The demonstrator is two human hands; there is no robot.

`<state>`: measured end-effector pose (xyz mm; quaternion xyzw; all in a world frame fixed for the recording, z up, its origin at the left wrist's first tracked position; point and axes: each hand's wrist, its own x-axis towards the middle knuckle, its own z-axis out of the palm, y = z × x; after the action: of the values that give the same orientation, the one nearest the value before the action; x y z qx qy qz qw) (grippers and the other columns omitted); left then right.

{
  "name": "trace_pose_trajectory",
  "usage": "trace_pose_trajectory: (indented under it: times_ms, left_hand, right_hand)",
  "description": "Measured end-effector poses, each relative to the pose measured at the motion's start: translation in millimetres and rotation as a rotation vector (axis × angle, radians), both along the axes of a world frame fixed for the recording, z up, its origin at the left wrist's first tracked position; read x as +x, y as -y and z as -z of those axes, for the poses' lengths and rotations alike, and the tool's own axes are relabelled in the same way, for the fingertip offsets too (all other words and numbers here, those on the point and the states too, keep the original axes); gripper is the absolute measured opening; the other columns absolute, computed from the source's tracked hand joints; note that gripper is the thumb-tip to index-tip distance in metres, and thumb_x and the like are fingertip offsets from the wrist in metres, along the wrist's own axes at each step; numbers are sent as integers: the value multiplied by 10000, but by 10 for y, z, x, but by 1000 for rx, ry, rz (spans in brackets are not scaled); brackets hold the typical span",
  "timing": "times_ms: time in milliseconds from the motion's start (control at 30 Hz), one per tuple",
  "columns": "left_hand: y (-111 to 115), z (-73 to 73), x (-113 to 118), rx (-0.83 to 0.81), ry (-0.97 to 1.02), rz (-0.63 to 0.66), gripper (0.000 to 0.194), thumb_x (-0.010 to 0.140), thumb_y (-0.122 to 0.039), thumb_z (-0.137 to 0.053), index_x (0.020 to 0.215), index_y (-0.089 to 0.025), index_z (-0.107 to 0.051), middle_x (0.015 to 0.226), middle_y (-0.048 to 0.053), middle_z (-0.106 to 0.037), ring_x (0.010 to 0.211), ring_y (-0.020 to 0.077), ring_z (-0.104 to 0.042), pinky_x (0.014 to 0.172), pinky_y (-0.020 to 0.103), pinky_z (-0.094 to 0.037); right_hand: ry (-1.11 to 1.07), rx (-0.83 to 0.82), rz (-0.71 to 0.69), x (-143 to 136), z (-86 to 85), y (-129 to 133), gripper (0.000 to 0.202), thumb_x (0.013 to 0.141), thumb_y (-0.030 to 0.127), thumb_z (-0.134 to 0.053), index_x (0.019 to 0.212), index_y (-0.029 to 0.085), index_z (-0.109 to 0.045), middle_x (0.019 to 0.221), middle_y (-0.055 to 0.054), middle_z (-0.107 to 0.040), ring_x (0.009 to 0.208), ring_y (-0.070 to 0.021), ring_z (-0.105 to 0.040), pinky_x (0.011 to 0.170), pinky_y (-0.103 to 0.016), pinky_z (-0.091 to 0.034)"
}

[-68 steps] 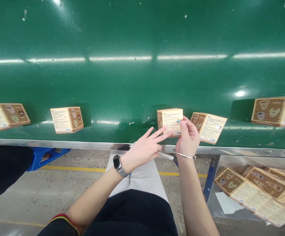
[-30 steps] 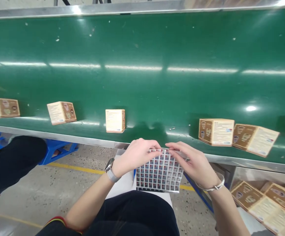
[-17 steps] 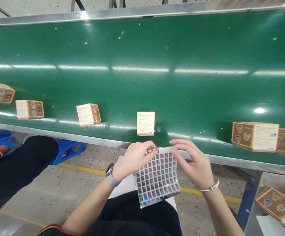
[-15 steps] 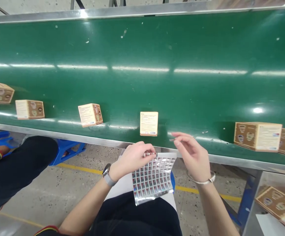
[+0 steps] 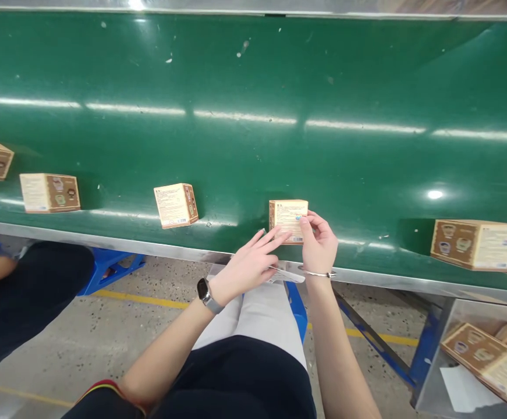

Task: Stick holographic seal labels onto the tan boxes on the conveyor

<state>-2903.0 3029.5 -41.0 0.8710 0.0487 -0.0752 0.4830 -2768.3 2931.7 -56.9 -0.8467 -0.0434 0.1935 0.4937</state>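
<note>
A small tan and brown box (image 5: 289,210) stands on the green belt in front of me. My right hand (image 5: 318,235) is at its right side, thumb and fingers pinched against a small blue-and-white sticker (image 5: 300,218) on the printed face. My left hand (image 5: 257,259) reaches to the box's lower left front with spread fingers; its lower fingers hold the sticker sheet (image 5: 286,274), which is now seen nearly edge-on below the box.
More boxes stand on the green belt (image 5: 236,157), such as one (image 5: 172,205) to the left and one (image 5: 475,244) to the right. A bin (image 5: 432,355) with boxes is at lower right. A seated person's leg (image 5: 39,291) shows at left.
My right hand has moved left and forward onto the box. My left hand has reached forward to it with fingers spreading, and the sheet has tipped nearly edge-on. The camera view has shifted.
</note>
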Motion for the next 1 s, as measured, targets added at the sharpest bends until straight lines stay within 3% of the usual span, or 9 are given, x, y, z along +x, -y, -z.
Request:
trace_pose_trajectory:
  times_ms: [367, 533, 633, 700, 800, 900, 1000]
  left_hand:
    - [-14, 36, 33, -28, 18, 51, 178, 896, -137, -571, 737, -158, -650, 1592, 64, -296, 1500, 224, -211, 1235, 460, -231]
    - [-32, 33, 35, -56, 9, 64, 176, 895, -128, -569, 745, -162, -654, 1593, 58, -289, 1500, 218, -210, 1231, 468, -230]
    - [-38, 39, 43, -72, 7, 67, 197, 899, -125, -553, 731, -168, -647, 1597, 50, -278, 1501, 215, -206, 1227, 482, -231]
    - [-38, 46, 51, -85, 6, 67, 206, 899, -124, -552, 717, -167, -640, 1594, 48, -288, 1502, 211, -204, 1232, 477, -218]
    - [-55, 26, 54, -132, 14, 53, 186, 910, -140, -552, 751, -163, -645, 1579, 62, -330, 1498, 203, -223, 1239, 447, -209]
    - [-132, -68, 26, -236, -33, -36, 145, 927, -187, -554, 832, -172, -662, 1456, 74, -526, 1387, 213, -448, 1171, 400, -346]
    - [-275, -216, -38, -374, -191, -150, 131, 931, -215, -551, 907, -200, -679, 1059, 16, -748, 977, 179, -693, 867, 298, -526]
  right_hand:
    - [97, -62, -102, 73, -15, 108, 285, 789, 478, -653, 814, 195, -630, 1094, -123, -690, 993, -234, -666, 838, -421, -547]
    - [293, -187, -135, 19, -33, 60, 239, 822, 436, -623, 815, 197, -627, 1005, -114, -690, 916, -227, -662, 761, -402, -565]
    - [424, -216, -89, -44, 6, -6, 202, 827, 402, -624, 829, 200, -616, 1007, -116, -667, 901, -223, -655, 744, -390, -566]
    - [427, -190, -4, -46, 26, -30, 223, 818, 380, -644, 938, 196, -602, 1092, -124, -641, 837, -205, -665, 715, -378, -569]
    - [468, -188, 62, 11, -72, -7, 287, 819, 321, -635, 1067, 194, -567, 1147, -127, -622, 795, -200, -676, 720, -391, -570]
    - [615, -271, -145, 29, -379, 49, 143, 871, 261, -574, 991, 204, -625, 1082, -113, -662, 1012, -255, -653, 908, -457, -525]
    - [491, -255, -608, -64, -719, 74, 158, 922, 257, -541, 1024, 219, -655, 987, -81, -708, 938, -228, -679, 866, -408, -556]
